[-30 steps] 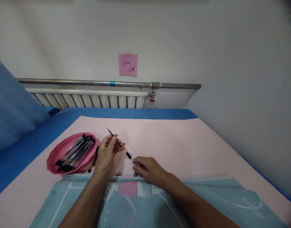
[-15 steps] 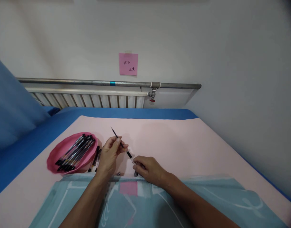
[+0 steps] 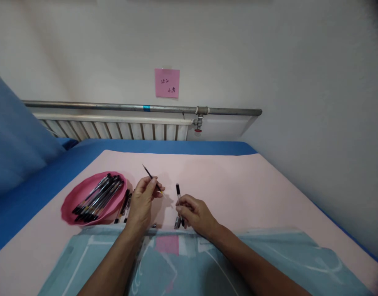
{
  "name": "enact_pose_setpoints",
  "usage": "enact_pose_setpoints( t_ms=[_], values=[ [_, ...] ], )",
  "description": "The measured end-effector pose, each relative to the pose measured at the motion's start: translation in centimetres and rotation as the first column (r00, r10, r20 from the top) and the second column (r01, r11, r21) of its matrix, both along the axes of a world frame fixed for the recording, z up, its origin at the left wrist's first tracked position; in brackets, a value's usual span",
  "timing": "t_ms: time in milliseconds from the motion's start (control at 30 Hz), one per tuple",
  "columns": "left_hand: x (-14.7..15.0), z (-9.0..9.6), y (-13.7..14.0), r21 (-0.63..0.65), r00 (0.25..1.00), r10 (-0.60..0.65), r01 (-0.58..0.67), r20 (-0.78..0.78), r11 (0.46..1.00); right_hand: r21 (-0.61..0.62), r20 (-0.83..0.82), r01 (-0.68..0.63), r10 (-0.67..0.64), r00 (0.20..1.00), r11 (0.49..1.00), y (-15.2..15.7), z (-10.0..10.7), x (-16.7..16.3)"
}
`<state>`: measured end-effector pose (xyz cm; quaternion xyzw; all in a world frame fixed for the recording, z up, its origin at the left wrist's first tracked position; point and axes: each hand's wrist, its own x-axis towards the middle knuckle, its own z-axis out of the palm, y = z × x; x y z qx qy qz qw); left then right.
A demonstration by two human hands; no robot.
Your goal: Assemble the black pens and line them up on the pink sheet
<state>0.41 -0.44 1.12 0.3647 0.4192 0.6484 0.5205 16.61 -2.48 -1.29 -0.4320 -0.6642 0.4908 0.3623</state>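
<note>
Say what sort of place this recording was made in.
Probably an indoor room, perhaps a home or workroom: a white ribbed radiator sits beneath a long grey metal pipe along a pale wall, and a flat pale-pink sheet lies over blue material.

The slim clear plastic pen barrel with a black end (image 3: 178,191) looks glossy, as do the clear-and-black plastic pens (image 3: 100,199). The oval pink plastic dish (image 3: 72,197) is smooth, the long grey metal pipe (image 3: 114,107) dully shiny, the square pink paper note (image 3: 167,84) matt.
</note>
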Motion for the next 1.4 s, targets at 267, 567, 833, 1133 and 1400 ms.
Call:
enact_pose_setpoints(
  t_ms=[267, 567, 833, 1133, 1400],
  values=[
    [1.3, -0.3, -0.8, -0.036, 0.982, -0.190, 0.190, 0.020, 0.981, 0.021, -0.021, 0.026, -0.025, 0.999, 0.999, 0.1, -0.5, -0.2],
    [1.8, -0.5, -1.1, -0.046, 0.961, -0.268, 0.265, -0.064, 0.963, -0.071, -0.110, 0.090, -0.097, 0.989, 0.993, 0.1, 0.0, -0.3],
    [1.8, -0.9, -1.1, -0.033, 0.953, -0.242, 0.240, -0.183, 0.970, -0.127, -0.144, 0.073, -0.091, 0.985, 0.989, -0.1, 0.4, -0.5],
    [1.2, -0.5, -0.9, -0.140, 0.972, -0.194, 0.175, -0.133, 0.975, -0.066, -0.107, 0.102, -0.109, 0.988, 0.993, 0.3, -0.3, -0.4],
    [0.0, 0.5, -0.4, -0.139, 0.994, -0.110, 0.106, -0.023, 0.985, 0.059, 0.043, 0.087, -0.090, 0.995, 0.994, 0.2, -0.8, -0.3]
  ],
)
